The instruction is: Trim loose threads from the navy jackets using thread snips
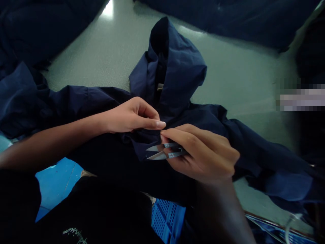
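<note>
Currently the left hand [132,117] is pinching a small fold of a navy hooded jacket [177,71] between thumb and curled fingers, close to where the hood meets the body. Just beside it, the right hand [200,152] is gripping a pair of thread snips [165,151], its fingers closed snugly around the sprung handle. The two pointed blades are sitting slightly apart and aiming left, just over the dark cloth. The jacket is spreading across a pale green work table [236,84], with its hood toward the far side and its sleeves running off left and right. A small tag [159,86] is showing inside the hood. More navy garments [215,20] are heaped along the far edge, while a blue perforated plastic crate [167,220] is sitting near, beside the person's black shirt [96,210].
</note>
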Motion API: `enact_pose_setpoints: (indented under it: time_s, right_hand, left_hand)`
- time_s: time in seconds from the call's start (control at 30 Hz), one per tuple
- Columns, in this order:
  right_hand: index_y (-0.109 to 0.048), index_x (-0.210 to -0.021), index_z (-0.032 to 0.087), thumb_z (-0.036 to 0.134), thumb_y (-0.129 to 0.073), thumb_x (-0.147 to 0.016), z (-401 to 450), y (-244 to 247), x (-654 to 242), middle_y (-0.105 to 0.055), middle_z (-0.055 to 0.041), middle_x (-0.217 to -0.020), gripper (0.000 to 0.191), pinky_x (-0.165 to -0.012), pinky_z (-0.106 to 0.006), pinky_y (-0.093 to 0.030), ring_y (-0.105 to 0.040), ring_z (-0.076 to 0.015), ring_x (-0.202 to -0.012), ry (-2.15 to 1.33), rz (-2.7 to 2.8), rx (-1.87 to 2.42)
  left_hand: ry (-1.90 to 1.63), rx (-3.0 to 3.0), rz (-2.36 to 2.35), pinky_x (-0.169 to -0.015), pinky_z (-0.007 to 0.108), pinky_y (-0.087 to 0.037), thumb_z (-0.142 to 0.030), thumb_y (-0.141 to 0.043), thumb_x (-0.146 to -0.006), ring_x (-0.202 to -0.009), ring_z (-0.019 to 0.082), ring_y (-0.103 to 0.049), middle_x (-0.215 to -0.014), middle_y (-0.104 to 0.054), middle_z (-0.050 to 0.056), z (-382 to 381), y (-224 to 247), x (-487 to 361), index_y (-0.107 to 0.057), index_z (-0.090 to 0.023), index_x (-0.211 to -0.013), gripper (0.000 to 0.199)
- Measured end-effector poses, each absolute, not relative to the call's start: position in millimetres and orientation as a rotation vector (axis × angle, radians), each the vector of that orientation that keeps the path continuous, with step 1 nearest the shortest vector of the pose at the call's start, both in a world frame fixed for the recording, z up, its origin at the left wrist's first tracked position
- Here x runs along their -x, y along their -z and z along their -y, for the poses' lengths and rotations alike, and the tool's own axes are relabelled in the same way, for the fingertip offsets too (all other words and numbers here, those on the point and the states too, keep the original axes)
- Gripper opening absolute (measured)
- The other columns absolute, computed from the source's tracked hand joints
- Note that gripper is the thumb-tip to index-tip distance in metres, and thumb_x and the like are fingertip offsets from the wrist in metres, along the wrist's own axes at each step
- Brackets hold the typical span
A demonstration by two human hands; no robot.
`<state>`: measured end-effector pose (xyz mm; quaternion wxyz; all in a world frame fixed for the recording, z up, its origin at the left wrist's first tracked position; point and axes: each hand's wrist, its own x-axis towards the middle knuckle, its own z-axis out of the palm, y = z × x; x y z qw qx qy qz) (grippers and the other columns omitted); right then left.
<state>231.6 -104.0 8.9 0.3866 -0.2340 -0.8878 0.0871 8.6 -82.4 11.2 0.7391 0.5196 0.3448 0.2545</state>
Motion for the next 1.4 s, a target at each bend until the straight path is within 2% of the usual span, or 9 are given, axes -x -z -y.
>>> enact_pose_setpoints:
  time_s: [0.17,0.57,0.83,1.1,1.27,1.4]
  right_hand:
    - [-0.068,-0.092,0.021,0.01,-0.075,-0.085,107.0,-7.9,-230.3,-0.07,0.0031,-0.074,0.015,-0.055,-0.022,-0.056,-0.067,-0.0112,-0.06,-0.258,2.294,0.675]
    - [-0.067,-0.097,0.021,0.013,-0.073,-0.086,106.5,-6.0,-226.1,-0.072,0.0027,-0.072,0.015,-0.05,-0.026,-0.055,-0.065,-0.0124,-0.057,-0.175,2.149,0.624]
    - [-0.07,-0.098,0.023,0.007,-0.075,-0.079,104.6,-4.9,-226.7,-0.072,0.0007,-0.071,0.025,-0.049,-0.028,-0.057,-0.067,-0.0153,-0.058,-0.153,2.128,0.623]
    - [-0.073,-0.095,0.024,0.013,-0.075,-0.082,103.7,-1.3,-228.5,-0.074,0.001,-0.072,0.017,-0.049,-0.028,-0.059,-0.068,-0.0152,-0.057,-0.07,2.155,0.565]
    - [-0.072,-0.094,0.019,0.008,-0.074,-0.081,104.5,-3.1,-227.7,-0.073,0.0,-0.072,0.017,-0.052,-0.026,-0.059,-0.068,-0.0139,-0.059,-0.085,2.195,0.537]
    - [-0.068,-0.09,0.019,0.004,-0.073,-0.081,105.7,-5.7,-224.6,-0.069,0.0027,-0.069,0.018,-0.051,-0.024,-0.056,-0.065,-0.011,-0.056,-0.141,2.176,0.575]
  left_hand:
    - [-0.558,-1.183,-0.738,-0.044,0.018,-0.025,-0.032,-0.084,-0.082,-0.049,0.003,-0.037,-0.056,-0.05,-0.004,81.5,-11.3,-8.4,-0.07,-0.01,-0.064,0.031]
    - [-0.543,-1.194,-0.752,-0.044,0.02,-0.023,-0.035,-0.083,-0.083,-0.049,0.004,-0.036,-0.058,-0.045,-0.005,82.9,-10.0,-7.2,-0.067,-0.012,-0.064,0.034]
    - [-0.54,-1.167,-0.762,-0.042,0.02,-0.023,-0.036,-0.081,-0.086,-0.047,0.004,-0.036,-0.055,-0.043,-0.004,83.4,-13.2,-7.1,-0.064,-0.013,-0.061,0.038]
    - [-0.558,-1.143,-0.75,-0.041,0.019,-0.024,-0.035,-0.082,-0.084,-0.046,0.004,-0.037,-0.055,-0.045,-0.004,83.6,-12.2,-8.0,-0.066,-0.012,-0.062,0.035]
    - [-0.564,-1.147,-0.738,-0.042,0.019,-0.023,-0.033,-0.084,-0.082,-0.048,0.003,-0.037,-0.056,-0.048,-0.004,82.9,-11.5,-8.3,-0.068,-0.012,-0.062,0.034]
    - [-0.57,-1.18,-0.71,-0.045,0.019,-0.025,-0.032,-0.083,-0.083,-0.051,0.003,-0.038,-0.059,-0.049,-0.004,82.4,-9.9,-7.7,-0.069,-0.011,-0.064,0.032]
